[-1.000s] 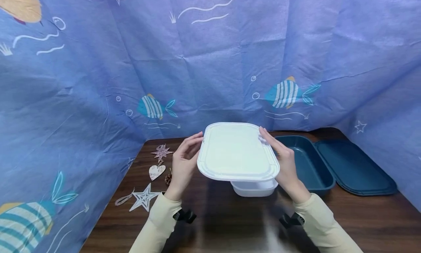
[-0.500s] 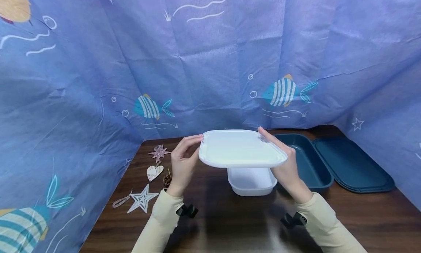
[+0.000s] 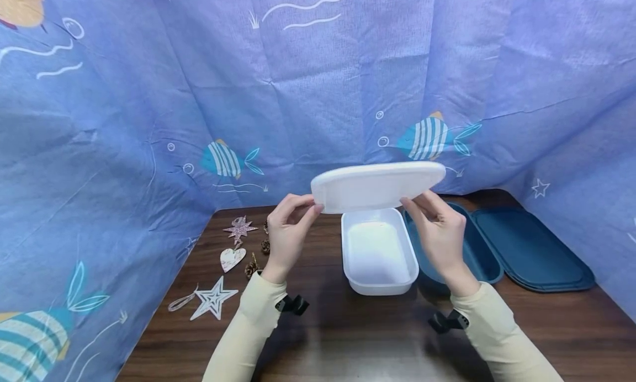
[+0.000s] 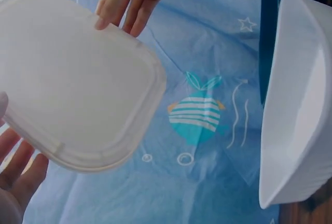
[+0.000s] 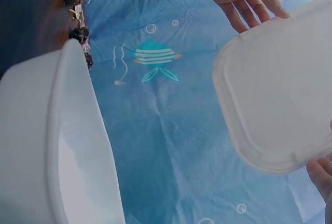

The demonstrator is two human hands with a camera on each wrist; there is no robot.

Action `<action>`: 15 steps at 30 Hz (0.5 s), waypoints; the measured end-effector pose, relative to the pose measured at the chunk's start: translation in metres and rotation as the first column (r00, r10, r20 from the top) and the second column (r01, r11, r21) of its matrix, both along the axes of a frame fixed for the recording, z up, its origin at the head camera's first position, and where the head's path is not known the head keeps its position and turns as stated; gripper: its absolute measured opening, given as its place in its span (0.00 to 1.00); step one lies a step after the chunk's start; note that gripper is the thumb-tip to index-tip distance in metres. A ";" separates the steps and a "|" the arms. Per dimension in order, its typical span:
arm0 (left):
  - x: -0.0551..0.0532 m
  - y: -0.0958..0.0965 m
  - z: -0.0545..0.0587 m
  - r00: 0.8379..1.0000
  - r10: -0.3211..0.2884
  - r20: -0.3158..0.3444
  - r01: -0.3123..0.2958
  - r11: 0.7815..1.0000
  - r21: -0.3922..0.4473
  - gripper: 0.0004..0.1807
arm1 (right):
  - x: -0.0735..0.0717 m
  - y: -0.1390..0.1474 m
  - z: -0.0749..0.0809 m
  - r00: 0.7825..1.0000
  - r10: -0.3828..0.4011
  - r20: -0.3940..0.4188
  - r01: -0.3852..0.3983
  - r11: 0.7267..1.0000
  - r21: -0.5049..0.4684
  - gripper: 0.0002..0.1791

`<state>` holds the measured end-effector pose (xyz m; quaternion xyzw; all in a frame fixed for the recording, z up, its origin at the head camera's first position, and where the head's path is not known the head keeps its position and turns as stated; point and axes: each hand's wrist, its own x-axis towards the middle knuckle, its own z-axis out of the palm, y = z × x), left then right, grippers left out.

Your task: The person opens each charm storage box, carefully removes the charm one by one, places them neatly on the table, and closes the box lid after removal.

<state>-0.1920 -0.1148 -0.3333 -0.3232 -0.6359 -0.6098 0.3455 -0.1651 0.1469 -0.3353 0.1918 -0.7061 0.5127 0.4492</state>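
Both hands hold a white rounded-rectangular lid in the air, tilted, above the far end of a white container. My left hand pinches its left corner between thumb and fingers. On the right, my right hand pinches its lower edge in the same way. The lid's broad face fills much of the left wrist view, with a hand at either side. The container stands uncovered on the table, with nothing visible inside. In the right wrist view, the container's wall appears at left, apart from the lid.
A dark teal container stands right of the white one, partly behind my right hand. Beside it lies a dark teal lid. At left on the wooden table are a pink star, a heart ornament, a white star and several pine cones.
The lid has risen and tipped from its broad face to a steep, narrow view. My thumbs now show at its lower edge. More of the white container's inside has come into sight.
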 end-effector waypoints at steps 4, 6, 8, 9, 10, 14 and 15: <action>-0.004 0.005 0.005 0.997 0.065 0.030 -0.065 0.998 -0.014 0.11 | 0.005 0.001 0.012 1.000 0.004 -0.019 -0.004 1.000 -0.011 0.24; -0.006 0.007 0.007 0.995 0.090 0.052 -0.089 0.996 -0.023 0.13 | 0.004 0.004 0.015 1.000 0.008 -0.013 -0.009 1.000 -0.009 0.26; -0.009 0.009 0.009 0.992 0.096 0.084 -0.095 0.995 -0.022 0.14 | 0.003 0.007 0.017 1.000 0.013 -0.002 -0.013 1.000 0.004 0.26; -0.010 0.010 0.009 0.991 0.089 0.104 -0.088 0.996 -0.018 0.14 | 0.002 0.008 0.018 1.000 0.013 0.007 -0.014 1.000 0.010 0.26; -0.012 0.010 0.010 0.989 0.077 0.123 -0.077 0.997 -0.012 0.15 | 0.001 0.009 0.018 1.000 0.010 0.016 -0.011 1.000 0.013 0.26; -0.018 0.013 0.009 0.979 0.023 0.202 -0.028 0.999 0.019 0.17 | -0.008 0.017 0.011 0.995 -0.006 0.096 0.003 1.000 0.029 0.26; -0.019 0.014 0.008 0.975 0.010 0.223 -0.016 1.000 0.026 0.17 | -0.012 0.020 0.007 0.992 -0.008 0.127 0.004 1.000 0.031 0.25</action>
